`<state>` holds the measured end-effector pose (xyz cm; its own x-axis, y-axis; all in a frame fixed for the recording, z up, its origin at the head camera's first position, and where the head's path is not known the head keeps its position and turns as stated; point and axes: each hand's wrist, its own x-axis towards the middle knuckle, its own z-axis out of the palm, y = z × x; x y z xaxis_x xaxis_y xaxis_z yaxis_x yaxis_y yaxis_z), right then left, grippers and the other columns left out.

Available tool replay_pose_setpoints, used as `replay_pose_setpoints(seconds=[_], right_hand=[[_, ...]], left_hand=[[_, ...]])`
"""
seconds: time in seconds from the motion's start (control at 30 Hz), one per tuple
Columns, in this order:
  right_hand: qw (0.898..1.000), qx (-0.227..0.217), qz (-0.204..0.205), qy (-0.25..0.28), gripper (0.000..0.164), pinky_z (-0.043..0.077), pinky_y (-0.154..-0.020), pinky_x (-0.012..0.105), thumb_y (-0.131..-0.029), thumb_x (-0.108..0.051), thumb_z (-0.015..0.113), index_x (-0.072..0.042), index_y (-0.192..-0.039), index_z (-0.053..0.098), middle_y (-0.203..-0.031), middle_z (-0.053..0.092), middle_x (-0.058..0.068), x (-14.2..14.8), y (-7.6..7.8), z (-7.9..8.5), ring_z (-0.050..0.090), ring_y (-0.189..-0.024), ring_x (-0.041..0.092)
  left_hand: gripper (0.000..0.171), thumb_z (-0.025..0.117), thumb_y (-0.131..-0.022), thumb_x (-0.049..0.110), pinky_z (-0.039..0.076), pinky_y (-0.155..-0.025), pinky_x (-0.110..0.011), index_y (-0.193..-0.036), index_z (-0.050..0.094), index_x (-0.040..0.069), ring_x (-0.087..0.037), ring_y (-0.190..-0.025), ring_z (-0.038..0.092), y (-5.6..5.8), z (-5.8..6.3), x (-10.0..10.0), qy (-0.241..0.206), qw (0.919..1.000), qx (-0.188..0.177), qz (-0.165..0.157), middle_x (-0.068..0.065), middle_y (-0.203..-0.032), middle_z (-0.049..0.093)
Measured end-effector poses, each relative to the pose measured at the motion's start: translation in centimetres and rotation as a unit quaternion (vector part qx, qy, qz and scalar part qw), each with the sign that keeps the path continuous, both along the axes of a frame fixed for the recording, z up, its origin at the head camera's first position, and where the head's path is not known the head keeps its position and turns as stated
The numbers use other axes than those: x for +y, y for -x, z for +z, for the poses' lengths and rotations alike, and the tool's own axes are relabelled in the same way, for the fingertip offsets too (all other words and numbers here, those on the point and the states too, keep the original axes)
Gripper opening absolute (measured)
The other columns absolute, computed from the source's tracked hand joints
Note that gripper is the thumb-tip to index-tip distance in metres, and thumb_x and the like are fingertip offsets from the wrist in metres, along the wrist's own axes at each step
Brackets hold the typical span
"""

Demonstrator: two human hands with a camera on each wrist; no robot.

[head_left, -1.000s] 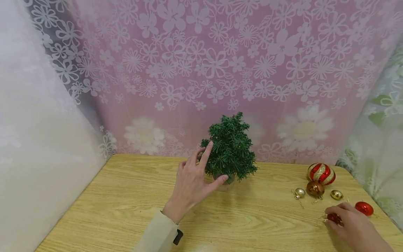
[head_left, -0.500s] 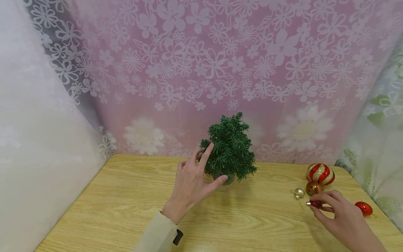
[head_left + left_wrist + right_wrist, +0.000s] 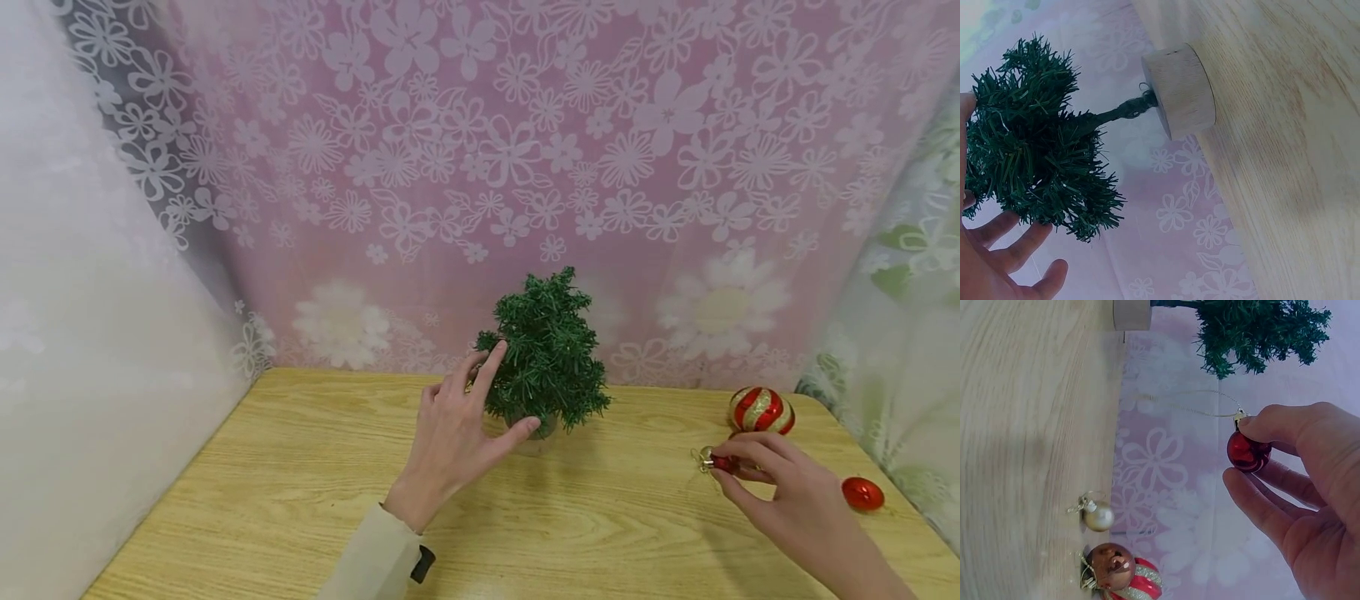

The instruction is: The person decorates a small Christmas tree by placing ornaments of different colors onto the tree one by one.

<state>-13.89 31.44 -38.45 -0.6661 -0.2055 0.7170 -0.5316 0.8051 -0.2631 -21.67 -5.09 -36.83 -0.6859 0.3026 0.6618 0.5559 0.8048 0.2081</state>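
Head view: right hand pinches glossy red ball, carried from tabletop's right edge; left hand spread against green tinsel tree.

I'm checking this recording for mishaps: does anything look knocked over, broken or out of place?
Nothing stands out. The green tree stands upright on its wooden base, the right hand holds a dark red bauble, and the striped bauble shows no visible damage.
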Motion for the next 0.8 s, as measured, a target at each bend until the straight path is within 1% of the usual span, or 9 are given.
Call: replay_pose_setpoints(seconds=[0.17, 0.27, 0.37, 0.5, 0.63, 0.7, 0.8], right_hand=[[1.0, 0.004, -0.002, -0.005, 0.049, 0.047, -0.07, 0.0, -0.058, 0.011, 0.09, -0.02, -0.093, 0.074, -0.093, 0.065, -0.007, -0.6, 0.2, 0.6, 0.058, -0.08, -0.027], [1.0, 0.003, 0.001, 0.003, 0.05, 0.047, -0.07, 0.0, -0.058, 0.013, 0.088, -0.019, -0.093, 0.075, -0.094, 0.066, -0.006, -1.1, 0.2, 1.0, 0.059, -0.078, -0.026], [1.0, -0.002, 0.007, 0.017, 0.048, 0.048, -0.07, 0.0, -0.06, 0.015, 0.087, -0.017, -0.094, 0.075, -0.095, 0.066, -0.005, -1.7, 0.3, 1.4, 0.06, -0.079, -0.025], [0.999, -0.009, 0.018, 0.037, 0.046, 0.049, -0.071, 0.0, -0.064, 0.015, 0.086, -0.017, -0.095, 0.075, -0.097, 0.066, -0.005, -2.4, 0.4, 1.9, 0.061, -0.081, -0.024], [0.998, -0.007, 0.034, 0.055, 0.045, 0.049, -0.073, 0.001, -0.064, 0.017, 0.085, -0.015, -0.094, 0.075, -0.097, 0.066, -0.005, -3.2, 0.4, 2.3, 0.062, -0.083, -0.022], [0.997, -0.005, 0.042, 0.059, 0.045, 0.051, -0.074, 0.002, -0.064, 0.019, 0.084, -0.015, -0.093, 0.075, -0.097, 0.065, -0.006, -3.6, 0.4, 2.4, 0.062, -0.084, -0.02], [0.997, -0.002, 0.058, 0.058, 0.047, 0.052, -0.075, 0.004, -0.063, 0.021, 0.084, -0.013, -0.093, 0.074, -0.1, 0.065, -0.007, -4.1, 0.5, 2.8, 0.063, -0.088, -0.017]], left_hand=[[0.096, 0.067, -0.088, 0.067, 0.049, -0.09, -0.053, -0.164, 0.024, 0.03, -0.028, -0.109, 0.069, 0.0, 0.0, 0.0, 0.001, 1.0, -0.001, 0.001, -0.008, -0.15, 0.051], [0.096, 0.068, -0.088, 0.067, 0.049, -0.09, -0.053, -0.164, 0.023, 0.03, -0.029, -0.11, 0.068, 0.0, 0.0, -0.1, 0.002, 1.0, -0.003, 0.001, -0.008, -0.15, 0.052], [0.096, 0.068, -0.087, 0.067, 0.049, -0.09, -0.054, -0.164, 0.024, 0.03, -0.03, -0.111, 0.069, 0.0, 0.0, -0.1, 0.0, 1.0, -0.004, 0.001, -0.009, -0.149, 0.052], [0.096, 0.068, -0.087, 0.067, 0.05, -0.09, -0.053, -0.164, 0.023, 0.03, -0.03, -0.112, 0.068, 0.1, 0.1, -0.1, -0.001, 1.0, -0.006, 0.002, -0.008, -0.15, 0.052], [0.097, 0.067, -0.088, 0.068, 0.049, -0.09, -0.053, -0.165, 0.021, 0.032, -0.029, -0.113, 0.067, 0.1, 0.1, 0.0, 0.001, 0.9999, -0.013, 0.0, -0.007, -0.151, 0.051], [0.098, 0.067, -0.088, 0.068, 0.049, -0.09, -0.052, -0.165, 0.017, 0.034, -0.029, -0.114, 0.067, 0.1, 0.1, 0.0, -0.001, 0.9999, -0.016, -0.001, -0.007, -0.151, 0.051], [0.098, 0.068, -0.088, 0.067, 0.049, -0.09, -0.052, -0.165, 0.017, 0.035, -0.03, -0.115, 0.066, 0.0, 0.1, 0.0, -0.006, 0.9997, -0.023, -0.004, -0.008, -0.152, 0.05]])
